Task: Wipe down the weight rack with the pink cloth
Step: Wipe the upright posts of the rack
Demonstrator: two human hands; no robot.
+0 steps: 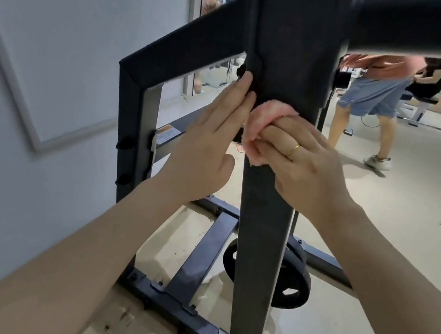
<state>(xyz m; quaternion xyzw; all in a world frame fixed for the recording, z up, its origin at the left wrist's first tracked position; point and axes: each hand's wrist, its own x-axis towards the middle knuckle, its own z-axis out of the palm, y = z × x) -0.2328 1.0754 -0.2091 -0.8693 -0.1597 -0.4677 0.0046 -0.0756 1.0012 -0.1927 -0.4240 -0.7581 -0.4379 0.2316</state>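
Where the white wall runs along the left, an orange-and-white label (167, 134) is seen on the weight rack (265, 203), its writing too blurred to be read. The left hand (205, 147) is laid flat against the left side of the upright, fingers (241, 89) straight and released. Just right of it, the pink cloth (261, 118) is bunched in the clenched right hand (304, 160) and pressed to the upright. A weight plate (294, 279) is seen low on the floor, and a person (376, 87) far right.
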